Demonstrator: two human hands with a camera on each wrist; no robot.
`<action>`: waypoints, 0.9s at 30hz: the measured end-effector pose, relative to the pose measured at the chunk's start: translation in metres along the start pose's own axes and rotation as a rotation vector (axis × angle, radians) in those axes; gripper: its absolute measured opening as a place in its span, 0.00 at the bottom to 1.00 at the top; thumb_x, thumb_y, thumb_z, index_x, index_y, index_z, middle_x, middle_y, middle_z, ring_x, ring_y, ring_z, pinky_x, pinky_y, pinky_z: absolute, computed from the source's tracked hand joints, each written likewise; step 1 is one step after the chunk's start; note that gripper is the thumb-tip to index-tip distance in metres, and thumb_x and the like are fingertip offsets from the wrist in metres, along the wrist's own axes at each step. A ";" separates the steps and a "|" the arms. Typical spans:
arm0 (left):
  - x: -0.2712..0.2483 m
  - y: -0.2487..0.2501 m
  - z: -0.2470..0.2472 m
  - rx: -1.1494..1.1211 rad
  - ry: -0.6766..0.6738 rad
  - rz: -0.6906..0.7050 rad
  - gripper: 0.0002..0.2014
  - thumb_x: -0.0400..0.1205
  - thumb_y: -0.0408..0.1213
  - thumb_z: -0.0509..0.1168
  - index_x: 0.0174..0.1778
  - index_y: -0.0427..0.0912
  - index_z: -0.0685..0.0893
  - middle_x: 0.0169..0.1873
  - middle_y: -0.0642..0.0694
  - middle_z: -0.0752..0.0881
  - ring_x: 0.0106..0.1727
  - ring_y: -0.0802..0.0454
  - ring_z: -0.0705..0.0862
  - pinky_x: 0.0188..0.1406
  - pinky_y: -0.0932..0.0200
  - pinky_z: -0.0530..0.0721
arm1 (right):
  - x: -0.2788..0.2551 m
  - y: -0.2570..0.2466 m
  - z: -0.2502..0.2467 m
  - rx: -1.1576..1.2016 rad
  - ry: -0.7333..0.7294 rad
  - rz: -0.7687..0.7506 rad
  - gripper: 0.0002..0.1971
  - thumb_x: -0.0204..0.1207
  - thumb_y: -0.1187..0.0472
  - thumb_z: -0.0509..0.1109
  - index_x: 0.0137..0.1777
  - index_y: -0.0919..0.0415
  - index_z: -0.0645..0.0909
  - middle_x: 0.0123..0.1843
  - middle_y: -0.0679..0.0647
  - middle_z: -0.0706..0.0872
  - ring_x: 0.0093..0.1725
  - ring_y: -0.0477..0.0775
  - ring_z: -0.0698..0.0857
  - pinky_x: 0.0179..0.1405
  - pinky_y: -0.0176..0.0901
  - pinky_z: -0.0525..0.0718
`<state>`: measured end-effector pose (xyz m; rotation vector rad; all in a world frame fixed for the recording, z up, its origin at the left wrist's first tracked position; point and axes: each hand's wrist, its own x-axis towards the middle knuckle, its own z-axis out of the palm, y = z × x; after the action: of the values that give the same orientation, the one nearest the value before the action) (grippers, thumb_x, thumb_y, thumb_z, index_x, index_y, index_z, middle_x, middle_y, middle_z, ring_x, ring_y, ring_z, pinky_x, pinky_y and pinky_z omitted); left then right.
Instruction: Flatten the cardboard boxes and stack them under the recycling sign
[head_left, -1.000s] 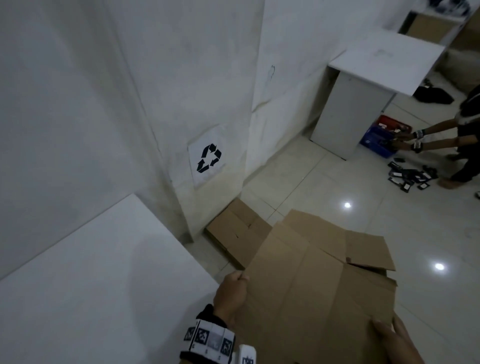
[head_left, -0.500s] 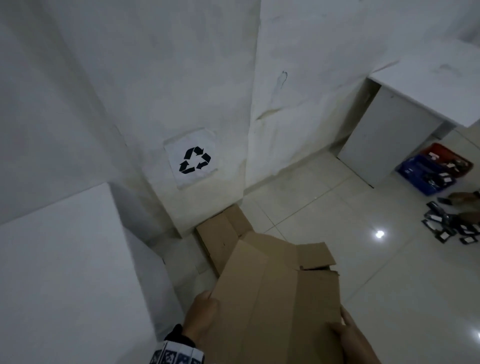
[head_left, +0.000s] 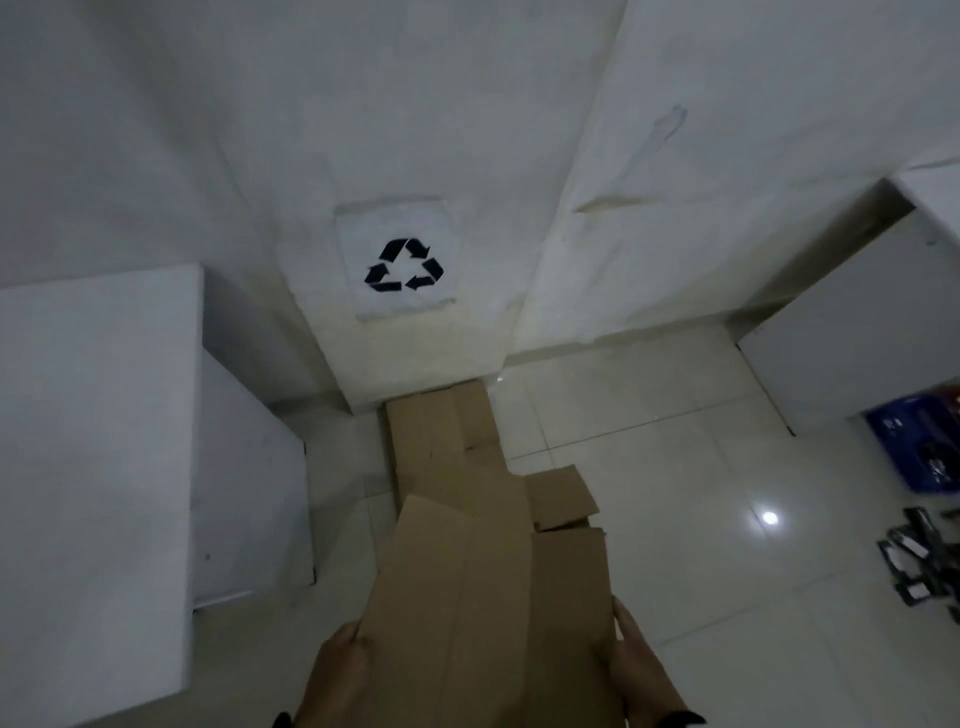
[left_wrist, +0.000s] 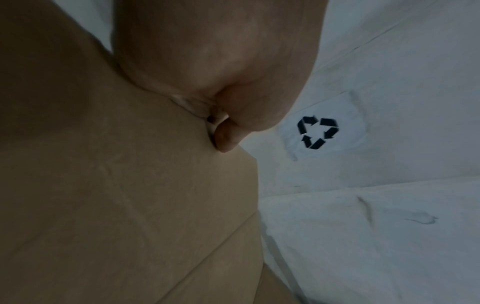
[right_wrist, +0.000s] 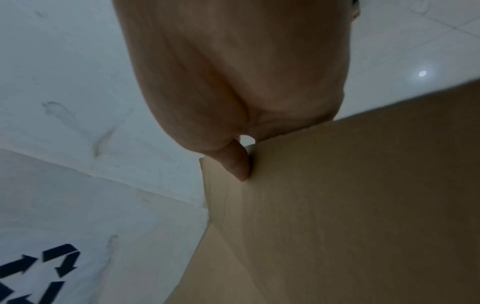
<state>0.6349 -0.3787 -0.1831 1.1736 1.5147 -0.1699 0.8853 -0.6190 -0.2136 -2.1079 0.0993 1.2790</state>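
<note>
I carry a flattened brown cardboard box (head_left: 488, 587) in front of me, its far flaps pointing at the wall. My left hand (head_left: 337, 670) grips its left edge; the thumb (left_wrist: 226, 137) presses on the cardboard (left_wrist: 130, 195). My right hand (head_left: 636, 660) grips the right edge, thumb (right_wrist: 240, 162) on the sheet (right_wrist: 350, 205). Another flattened box (head_left: 441, 431) lies on the floor against the wall, right under the recycling sign (head_left: 402, 265), which also shows in both wrist views: recycling sign (left_wrist: 318, 131), recycling sign (right_wrist: 39, 269).
A white cabinet (head_left: 98, 467) stands close on the left. Another white cabinet (head_left: 857, 332) stands at the right, with a blue crate (head_left: 919, 447) and small dark items (head_left: 919, 561) scattered on the tiled floor (head_left: 675, 441) beside it.
My view has turned left and come closer to the wall; the sign is now straight ahead. The carried box points at the box on the floor. The other person has left the view.
</note>
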 end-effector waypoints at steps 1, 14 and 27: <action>0.012 0.000 0.008 0.009 0.018 -0.023 0.19 0.84 0.21 0.59 0.73 0.22 0.73 0.66 0.28 0.79 0.64 0.35 0.78 0.60 0.52 0.74 | 0.018 -0.001 0.001 0.001 0.005 0.012 0.16 0.82 0.44 0.61 0.58 0.14 0.67 0.71 0.48 0.80 0.65 0.55 0.83 0.63 0.61 0.84; 0.249 -0.104 0.138 -0.013 0.040 -0.308 0.09 0.85 0.31 0.58 0.59 0.45 0.76 0.50 0.42 0.83 0.46 0.45 0.83 0.47 0.52 0.85 | 0.291 0.010 0.080 -0.141 -0.187 -0.043 0.30 0.82 0.75 0.52 0.76 0.44 0.69 0.62 0.54 0.86 0.57 0.54 0.87 0.61 0.59 0.86; 0.402 -0.195 0.239 -0.104 0.090 -0.148 0.25 0.79 0.18 0.59 0.61 0.55 0.80 0.54 0.53 0.86 0.58 0.49 0.84 0.61 0.47 0.83 | 0.491 0.094 0.115 -0.052 -0.041 -0.027 0.32 0.74 0.80 0.56 0.65 0.42 0.77 0.52 0.54 0.90 0.48 0.54 0.89 0.33 0.44 0.86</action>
<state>0.7146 -0.4070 -0.6826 0.9982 1.6704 -0.1371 1.0160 -0.4983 -0.6942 -2.1181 0.0194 1.3215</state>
